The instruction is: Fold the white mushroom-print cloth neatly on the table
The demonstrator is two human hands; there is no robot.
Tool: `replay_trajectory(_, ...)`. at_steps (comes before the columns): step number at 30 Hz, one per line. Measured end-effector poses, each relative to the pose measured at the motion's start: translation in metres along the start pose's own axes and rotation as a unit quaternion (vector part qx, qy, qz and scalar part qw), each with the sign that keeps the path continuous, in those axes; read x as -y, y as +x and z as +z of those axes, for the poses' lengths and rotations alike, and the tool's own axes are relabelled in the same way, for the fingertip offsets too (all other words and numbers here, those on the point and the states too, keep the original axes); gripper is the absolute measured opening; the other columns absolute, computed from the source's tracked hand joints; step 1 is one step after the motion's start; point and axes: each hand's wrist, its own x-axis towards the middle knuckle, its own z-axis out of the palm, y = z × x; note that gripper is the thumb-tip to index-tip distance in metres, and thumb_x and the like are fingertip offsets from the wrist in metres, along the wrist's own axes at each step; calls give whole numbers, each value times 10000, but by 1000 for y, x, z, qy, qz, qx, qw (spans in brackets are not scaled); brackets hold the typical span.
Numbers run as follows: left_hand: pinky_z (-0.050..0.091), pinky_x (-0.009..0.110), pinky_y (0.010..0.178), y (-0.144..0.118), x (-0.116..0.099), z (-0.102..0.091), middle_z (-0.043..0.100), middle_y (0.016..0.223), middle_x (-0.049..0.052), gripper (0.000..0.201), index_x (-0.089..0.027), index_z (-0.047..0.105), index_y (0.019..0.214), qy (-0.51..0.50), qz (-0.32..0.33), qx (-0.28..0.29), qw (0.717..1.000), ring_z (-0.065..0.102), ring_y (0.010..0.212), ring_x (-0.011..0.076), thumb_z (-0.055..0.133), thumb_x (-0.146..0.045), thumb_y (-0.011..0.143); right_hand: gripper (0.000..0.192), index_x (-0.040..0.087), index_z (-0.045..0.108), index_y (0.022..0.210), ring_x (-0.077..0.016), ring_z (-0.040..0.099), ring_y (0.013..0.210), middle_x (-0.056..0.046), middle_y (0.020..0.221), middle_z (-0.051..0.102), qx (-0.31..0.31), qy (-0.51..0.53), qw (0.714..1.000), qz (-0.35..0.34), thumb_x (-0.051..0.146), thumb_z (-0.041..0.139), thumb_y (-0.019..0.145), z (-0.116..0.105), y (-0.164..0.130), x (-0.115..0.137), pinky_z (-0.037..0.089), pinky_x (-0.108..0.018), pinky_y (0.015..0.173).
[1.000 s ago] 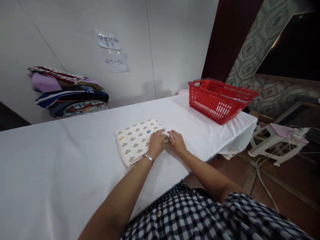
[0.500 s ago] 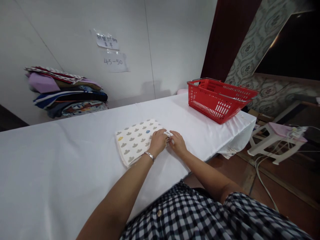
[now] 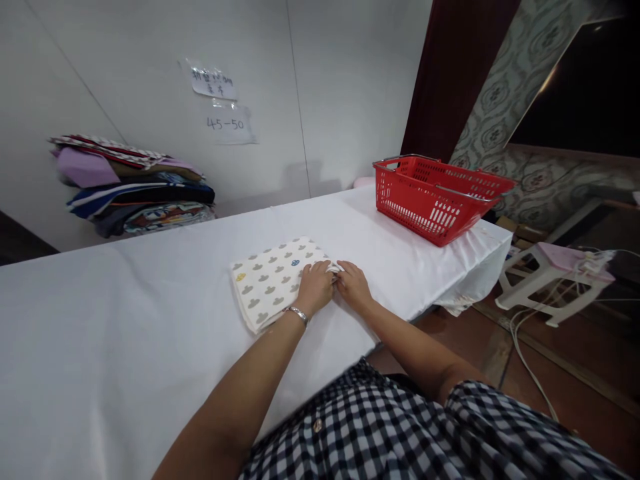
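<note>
A folded cream cloth (image 3: 270, 280) printed with small grey shapes lies flat on the white table (image 3: 125, 347). My left hand (image 3: 314, 288) rests on the cloth's right end, a metal bracelet on its wrist. My right hand (image 3: 353, 285) is beside it at the cloth's right edge. Both hands pinch a small bunched bit of the fabric between their fingertips.
A red plastic basket (image 3: 436, 199) stands at the table's far right corner. A stack of folded coloured fabrics (image 3: 133, 183) sits against the wall at the back left. Paper notes (image 3: 223, 103) hang on the wall. A white stool (image 3: 550, 280) and cables are on the floor to the right.
The hands stay at the cloth's right edge; their fingers have shifted slightly on the bunched fabric. The view has drifted a little.
</note>
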Motion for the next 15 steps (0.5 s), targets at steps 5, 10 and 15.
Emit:
replay_trajectory(5,329,467,998,3,0,0,561,1270,98,277,-195,674,975,1,2,11,1000,470,1186,264,441,-142,836,232,197,650,951,-256,459,1216,-95,1282,565,8,0,1000,-5,94,522,786,1,1,0,401,-434,983)
replay_trajectory(10,353,439,1000,2,0,-2,587,1242,75,306,-217,676,999,-48,2,15,999,489,1176,242,433,-132,833,232,196,637,992,-276,459,1219,-108,1307,550,8,-23,1000,3,120,560,787,5,1,1,401,-450,969)
replay_trajectory(15,423,306,974,8,14,-15,582,1274,16,276,-246,696,939,-191,-16,55,980,542,1138,172,429,-255,869,197,171,639,952,-281,441,1238,-128,1297,555,33,-23,999,-16,104,550,789,6,3,-2,380,-458,978)
